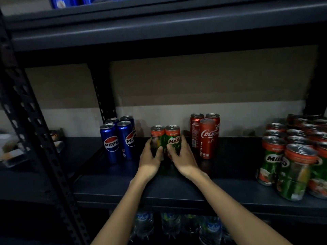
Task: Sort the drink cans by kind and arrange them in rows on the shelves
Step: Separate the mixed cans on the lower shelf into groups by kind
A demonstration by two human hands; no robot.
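Two green Milo cans stand upright side by side on the dark shelf (123, 184). My left hand (152, 156) grips the left Milo can (157, 137). My right hand (182, 156) grips the right Milo can (173, 137). To their left stand several blue Pepsi cans (116, 138) in a block. Three red Coca-Cola cans (206, 135) stand to the right. At the far right sits a mixed cluster of Milo cans (290, 167) with red cans (307, 124) behind them.
A perforated metal upright (40, 138) rises at the left, with clutter (16, 147) beyond it. Water bottles (169, 225) stand on the shelf below. Blue cans (60, 2) show on the shelf above. A second upright (102, 96) stands behind the Pepsi cans.
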